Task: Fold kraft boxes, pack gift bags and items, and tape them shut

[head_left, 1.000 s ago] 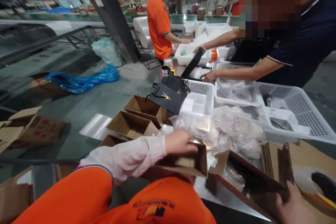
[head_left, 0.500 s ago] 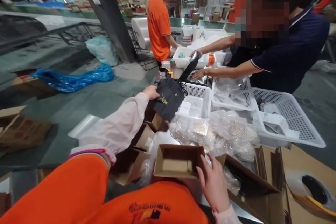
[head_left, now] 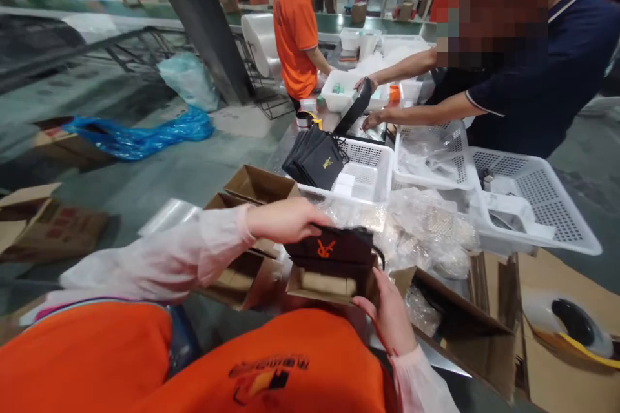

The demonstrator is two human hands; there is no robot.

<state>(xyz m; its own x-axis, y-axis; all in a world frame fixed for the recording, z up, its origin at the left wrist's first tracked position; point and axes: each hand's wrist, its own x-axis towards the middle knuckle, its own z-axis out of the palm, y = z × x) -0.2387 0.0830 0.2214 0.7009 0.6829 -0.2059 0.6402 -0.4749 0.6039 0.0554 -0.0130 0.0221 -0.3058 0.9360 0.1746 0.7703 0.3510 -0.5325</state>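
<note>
A black paper bag with an orange-looking logo (head_left: 334, 246) stands partly inside an open cardboard box (head_left: 320, 295) in front of me. My left hand (head_left: 295, 219) is closed on the bag's upper left edge. On the box's right side rests my right hand (head_left: 387, 310), thumb at the near rim and fingers along the outer wall. Beyond them, a stack of black bags (head_left: 314, 158) leans at the left end of a white perforated basket (head_left: 368, 168). Bubble-wrapped items (head_left: 431, 226) lie behind the box.
More open boxes (head_left: 261, 186) stand at the left. Right are another open box (head_left: 465, 329), flat cardboard (head_left: 547, 368) and a tape roll (head_left: 576, 322). A person in dark blue (head_left: 542, 90) handles a black case (head_left: 356, 106); another in orange (head_left: 294, 26) stands beyond.
My left hand has moved from the bag stack toward me, bringing one black bag to the box. My right hand has closed on the box's side.
</note>
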